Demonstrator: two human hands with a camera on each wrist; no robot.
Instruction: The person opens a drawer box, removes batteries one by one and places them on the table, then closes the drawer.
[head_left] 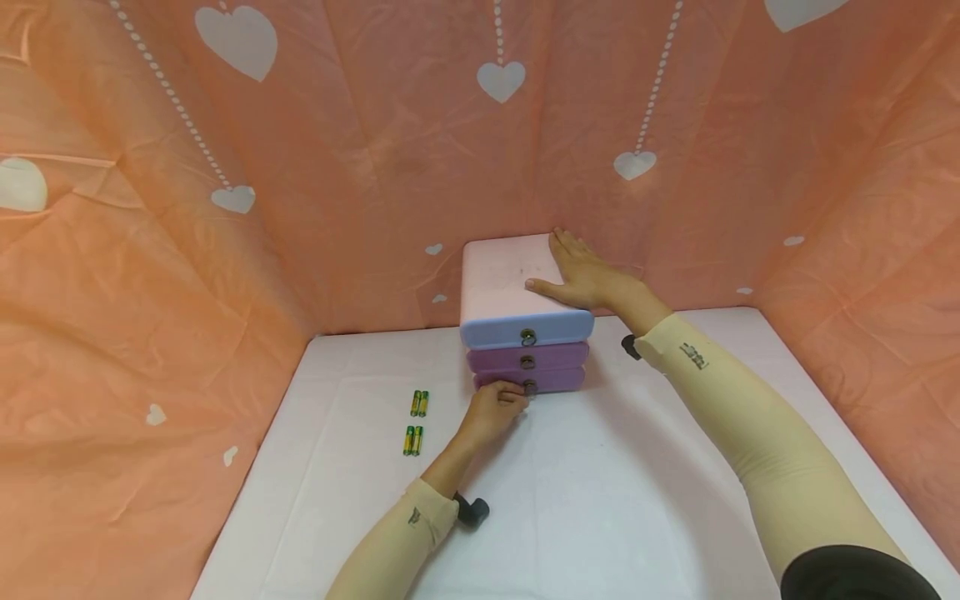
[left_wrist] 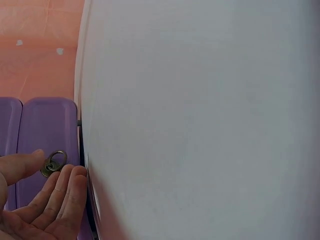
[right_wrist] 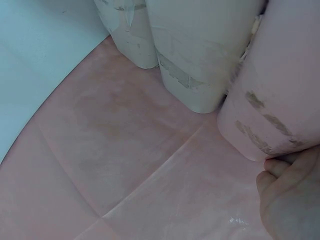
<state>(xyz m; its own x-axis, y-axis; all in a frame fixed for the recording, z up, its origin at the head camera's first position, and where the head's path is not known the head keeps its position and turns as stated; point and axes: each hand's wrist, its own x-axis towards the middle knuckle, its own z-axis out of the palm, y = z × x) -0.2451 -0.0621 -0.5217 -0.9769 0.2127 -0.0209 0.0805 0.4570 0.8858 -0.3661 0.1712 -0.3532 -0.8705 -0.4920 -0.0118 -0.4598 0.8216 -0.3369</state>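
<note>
A small stacked drawer unit has a pink top (head_left: 502,271), a blue top drawer (head_left: 487,331) and two purple drawers (head_left: 487,360) below, each with a ring pull. My left hand (head_left: 491,414) is at the lowest drawer's ring pull (left_wrist: 56,159). In the left wrist view, thumb and fingers stand on either side of this ring, apart from each other. My right hand (head_left: 588,277) lies spread over the right part of the pink top. The right wrist view shows its fingers (right_wrist: 280,172) along the unit's side edge; the other fingers are out of that view.
Two pairs of green and yellow batteries (head_left: 419,403) (head_left: 413,441) lie on the white table (head_left: 600,500), left of the drawers. An orange cloth (head_left: 375,167) with white hearts hangs behind the unit and at both sides.
</note>
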